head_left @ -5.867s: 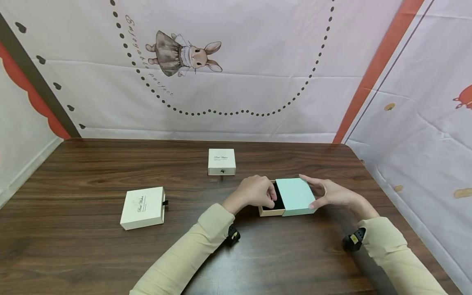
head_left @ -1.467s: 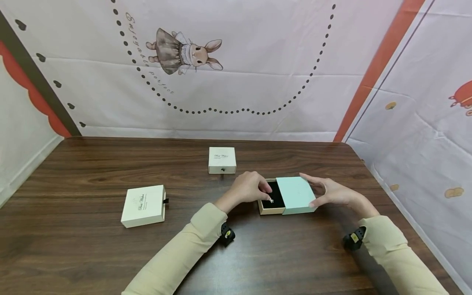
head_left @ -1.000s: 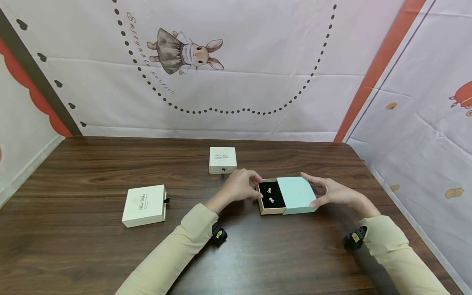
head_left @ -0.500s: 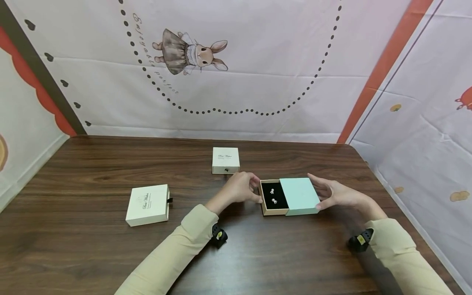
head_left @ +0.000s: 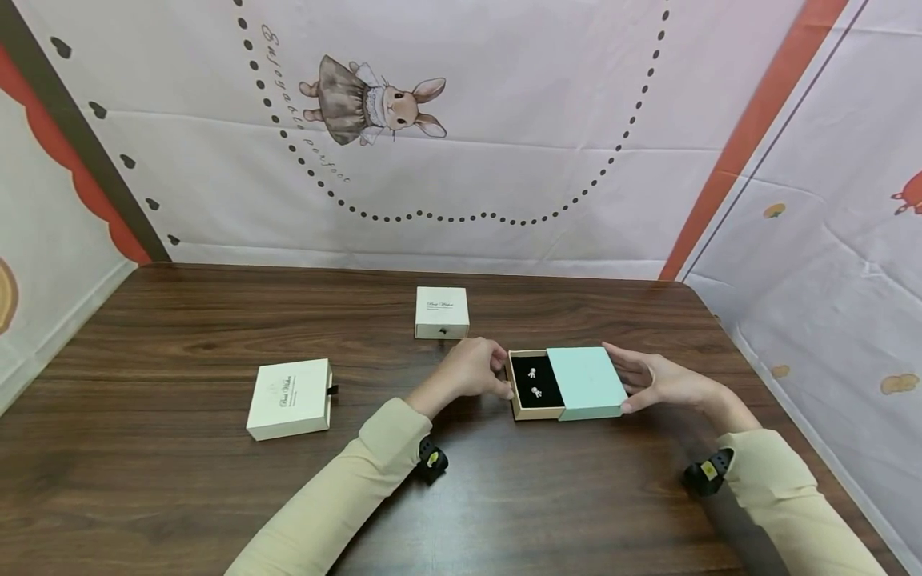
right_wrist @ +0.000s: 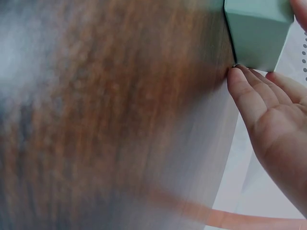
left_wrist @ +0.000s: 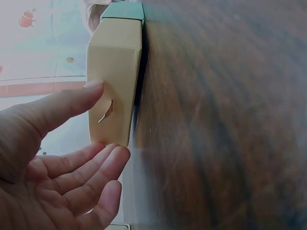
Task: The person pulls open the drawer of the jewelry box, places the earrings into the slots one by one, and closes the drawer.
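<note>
A mint-green jewelry box (head_left: 587,382) lies at right centre in the head view, its drawer (head_left: 536,414) partly pulled out to the left. Two small pale earrings (head_left: 536,392) sit on the drawer's black lining. My left hand (head_left: 471,370) is at the drawer's outer end, thumb and fingertips touching it. The left wrist view shows the drawer front (left_wrist: 112,79) with a small pull tab (left_wrist: 106,111). With thumb and index finger across the box's right end, my right hand (head_left: 670,382) holds the sleeve. The right wrist view shows that green end (right_wrist: 259,36) beside my fingers.
A cream box (head_left: 290,398) with a black tab lies at the left. A smaller cream box (head_left: 442,312) stands behind my left hand. The wooden table (head_left: 504,496) meets printed cloth (head_left: 533,96) along its back edge.
My left hand has moved out of the drawer, leftward to its outer end, and no longer pinches an earring. Both earrings now show on the lining. The right hand stays on the sleeve.
</note>
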{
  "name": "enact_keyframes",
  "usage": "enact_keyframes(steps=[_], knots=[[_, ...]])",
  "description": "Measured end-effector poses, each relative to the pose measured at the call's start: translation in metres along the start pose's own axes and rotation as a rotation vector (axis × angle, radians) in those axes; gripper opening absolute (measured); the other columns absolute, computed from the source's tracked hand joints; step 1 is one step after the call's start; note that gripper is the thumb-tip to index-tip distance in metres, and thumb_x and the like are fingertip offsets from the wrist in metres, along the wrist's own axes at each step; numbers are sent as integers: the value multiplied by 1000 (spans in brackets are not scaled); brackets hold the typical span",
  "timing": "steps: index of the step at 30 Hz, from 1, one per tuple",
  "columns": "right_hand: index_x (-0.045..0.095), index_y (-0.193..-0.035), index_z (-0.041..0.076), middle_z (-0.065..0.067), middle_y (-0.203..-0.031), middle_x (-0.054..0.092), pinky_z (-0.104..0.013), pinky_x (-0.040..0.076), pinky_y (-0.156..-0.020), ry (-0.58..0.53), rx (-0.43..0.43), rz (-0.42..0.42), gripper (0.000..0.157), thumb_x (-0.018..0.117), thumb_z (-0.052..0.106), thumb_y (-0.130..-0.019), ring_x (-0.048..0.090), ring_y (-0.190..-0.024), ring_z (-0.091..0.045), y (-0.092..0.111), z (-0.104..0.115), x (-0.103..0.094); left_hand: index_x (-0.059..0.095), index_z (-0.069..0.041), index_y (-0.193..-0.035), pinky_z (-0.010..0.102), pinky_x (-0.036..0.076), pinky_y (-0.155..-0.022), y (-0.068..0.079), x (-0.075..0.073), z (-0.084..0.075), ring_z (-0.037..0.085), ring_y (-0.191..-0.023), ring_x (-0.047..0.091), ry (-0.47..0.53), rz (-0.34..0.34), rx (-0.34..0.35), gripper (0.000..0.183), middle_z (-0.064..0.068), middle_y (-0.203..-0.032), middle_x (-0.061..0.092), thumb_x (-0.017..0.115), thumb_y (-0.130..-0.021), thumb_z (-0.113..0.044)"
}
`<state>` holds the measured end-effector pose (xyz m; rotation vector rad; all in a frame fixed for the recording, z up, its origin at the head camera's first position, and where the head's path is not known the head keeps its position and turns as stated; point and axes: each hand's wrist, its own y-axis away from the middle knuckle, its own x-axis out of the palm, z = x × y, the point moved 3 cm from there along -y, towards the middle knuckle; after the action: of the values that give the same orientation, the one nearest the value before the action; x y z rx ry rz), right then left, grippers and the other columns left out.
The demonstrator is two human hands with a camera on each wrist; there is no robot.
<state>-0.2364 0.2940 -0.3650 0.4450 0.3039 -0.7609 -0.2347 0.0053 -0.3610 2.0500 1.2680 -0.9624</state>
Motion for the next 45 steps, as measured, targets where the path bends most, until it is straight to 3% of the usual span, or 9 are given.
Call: enact_keyframes(steps=[9,23,32,45], knots=[[-2,-144,-2,-26,-149,0,-9,35,-92,-28,-13,1,100,71,5,-75,30,-115,19,0,1,1,62,-7,-112,32,45,-87,-1,2,-4,16,-94,61,-19,5,6,56,1,-97,67,80,-64,-31],[2,-145,0,-24,-149,5,-12,35,-94,1,10,-24,100,72,7,-74,26,-129,-1,-1,0,0,61,-7,-113,32,45,-86,-6,8,-12,16,-95,59,-34,11,4,58,-1,-97,66,80,-65,-34],[3,-144,-1,-24,-149,6,-11,35,-93,-5,2,-22,99,72,6,-73,30,-120,11,-2,0,0,61,-9,-113,31,45,-85,-10,11,-18,15,-95,59,-51,7,-6,58,-2,-96,66,79,-65,-35],[2,-144,-1,-25,-149,5,-12,36,-93,9,-1,-27,100,72,7,-74,31,-120,10,-1,0,0,62,-10,-113,29,45,-85,-14,15,-23,15,-96,59,-79,4,-14,57,-4,-95,66,79,-65,-37]])
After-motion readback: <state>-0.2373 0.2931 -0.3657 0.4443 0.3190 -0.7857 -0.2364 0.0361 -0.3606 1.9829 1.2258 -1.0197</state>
